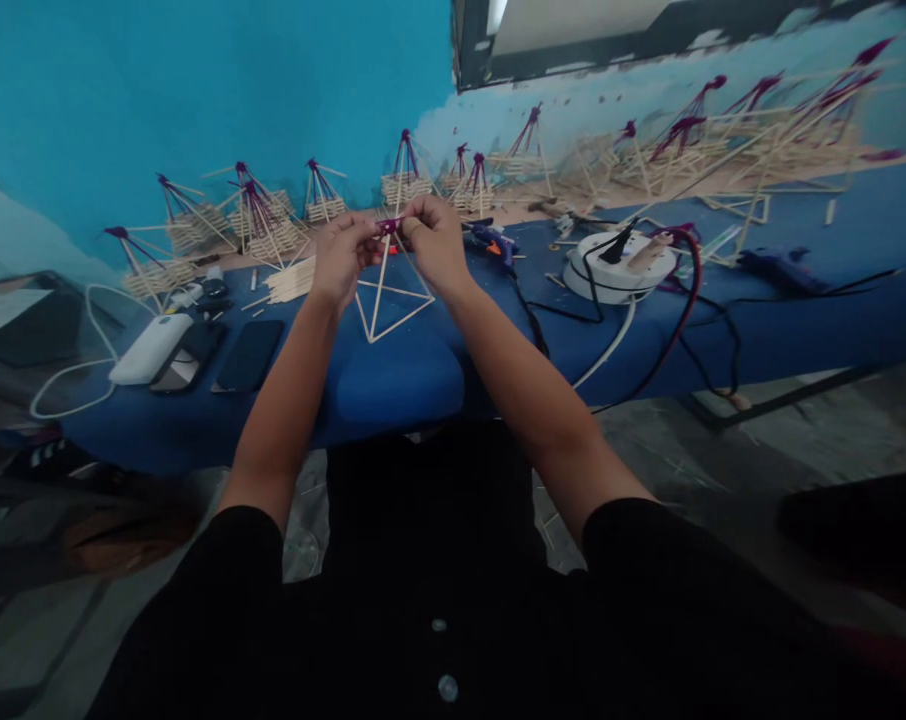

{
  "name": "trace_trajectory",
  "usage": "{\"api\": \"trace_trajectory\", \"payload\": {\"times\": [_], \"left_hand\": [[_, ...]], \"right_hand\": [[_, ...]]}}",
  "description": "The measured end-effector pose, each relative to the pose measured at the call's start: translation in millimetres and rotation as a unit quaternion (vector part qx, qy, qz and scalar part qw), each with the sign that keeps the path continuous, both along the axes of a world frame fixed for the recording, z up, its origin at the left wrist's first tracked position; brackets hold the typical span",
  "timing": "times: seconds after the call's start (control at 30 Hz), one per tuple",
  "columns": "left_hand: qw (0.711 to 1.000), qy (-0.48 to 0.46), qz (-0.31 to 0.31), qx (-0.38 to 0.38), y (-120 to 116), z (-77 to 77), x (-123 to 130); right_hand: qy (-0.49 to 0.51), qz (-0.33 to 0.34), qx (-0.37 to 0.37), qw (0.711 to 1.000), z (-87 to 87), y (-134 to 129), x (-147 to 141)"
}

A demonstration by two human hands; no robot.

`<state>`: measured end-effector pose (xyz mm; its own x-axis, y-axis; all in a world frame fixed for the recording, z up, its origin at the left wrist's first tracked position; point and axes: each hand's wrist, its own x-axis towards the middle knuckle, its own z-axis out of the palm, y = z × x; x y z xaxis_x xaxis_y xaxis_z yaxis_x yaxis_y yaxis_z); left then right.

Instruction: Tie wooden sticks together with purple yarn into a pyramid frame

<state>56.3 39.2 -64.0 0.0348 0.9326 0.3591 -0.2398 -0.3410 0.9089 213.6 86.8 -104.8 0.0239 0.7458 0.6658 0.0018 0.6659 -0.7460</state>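
A wooden stick frame [378, 290] stands on the blue table, its sticks rising from a triangular base to a top wrapped in purple cord [388, 227]. My left hand [341, 255] pinches the purple cord from the left side. From the right, my right hand [432, 240] grips the same cord near the top, fingers closed. The fingertips of both hands nearly meet there. A bundle of loose sticks [292, 281] lies beside my left wrist.
Stick structures with purple tops [262, 215] line the wall. Phones [249, 356] and a white device [151, 349] lie left. On the right are a glue gun [494, 243], a round white power strip [601, 281], tangled cables and another blue tool [783, 270].
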Motion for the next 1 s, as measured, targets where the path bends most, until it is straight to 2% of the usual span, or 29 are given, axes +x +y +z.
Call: {"api": "trace_trajectory", "payload": {"times": [0.1,0.3,0.47,0.67,0.9,1.0], "left_hand": [[1.0,-0.002,0.004,0.007,12,-9.4,-10],[0.999,0.032,-0.006,-0.007,25,-21.0,-20],[1.0,-0.001,-0.001,0.009,17,-20.3,-15],[0.999,-0.041,-0.006,-0.002,5,-17.3,-13],[1.0,-0.021,-0.01,0.006,3,-16.3,-13],[0.999,-0.033,0.001,-0.009,1,-17.5,-14]], "right_hand": [[0.008,-0.005,-0.022,1.0,-6.1,8,-8],[-0.033,-0.018,-0.052,0.998,-12.6,6,-16],[0.002,-0.021,-0.043,0.999,-10.3,-4,-17],[-0.012,-0.081,-0.025,0.996,-6.1,-21,-18],[-0.002,-0.093,-0.031,0.995,-7.0,-27,-18],[-0.01,-0.069,-0.028,0.997,-9.4,-27,-17]]}}
